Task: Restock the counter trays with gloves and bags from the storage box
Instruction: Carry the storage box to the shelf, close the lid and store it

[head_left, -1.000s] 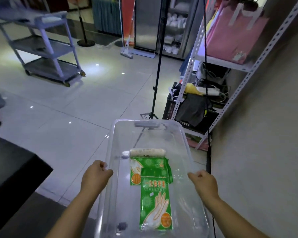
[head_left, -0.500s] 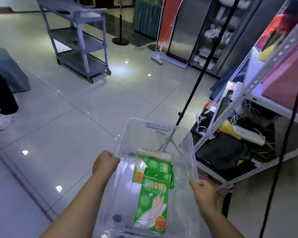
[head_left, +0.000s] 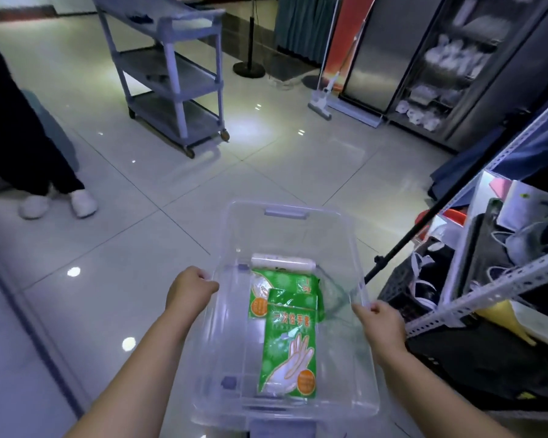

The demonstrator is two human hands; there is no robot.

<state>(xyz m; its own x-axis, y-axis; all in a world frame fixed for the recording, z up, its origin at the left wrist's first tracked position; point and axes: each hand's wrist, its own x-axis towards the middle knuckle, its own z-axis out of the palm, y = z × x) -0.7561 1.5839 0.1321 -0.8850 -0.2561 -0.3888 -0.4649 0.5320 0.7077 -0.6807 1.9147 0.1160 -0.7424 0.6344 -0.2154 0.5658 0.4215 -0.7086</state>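
Evidently the box is in transit: left hand and right hand each curl round a side rim, holding it over the floor. Glove packs and a bag roll lie inside. Next, I judge: reach the trays, not in view, and set it down.

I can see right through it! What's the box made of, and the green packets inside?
The storage box looks like clear, glossy hard plastic: the floor tiles show through its walls. The green glove packets seem thin shiny plastic film, crinkled and catching light.
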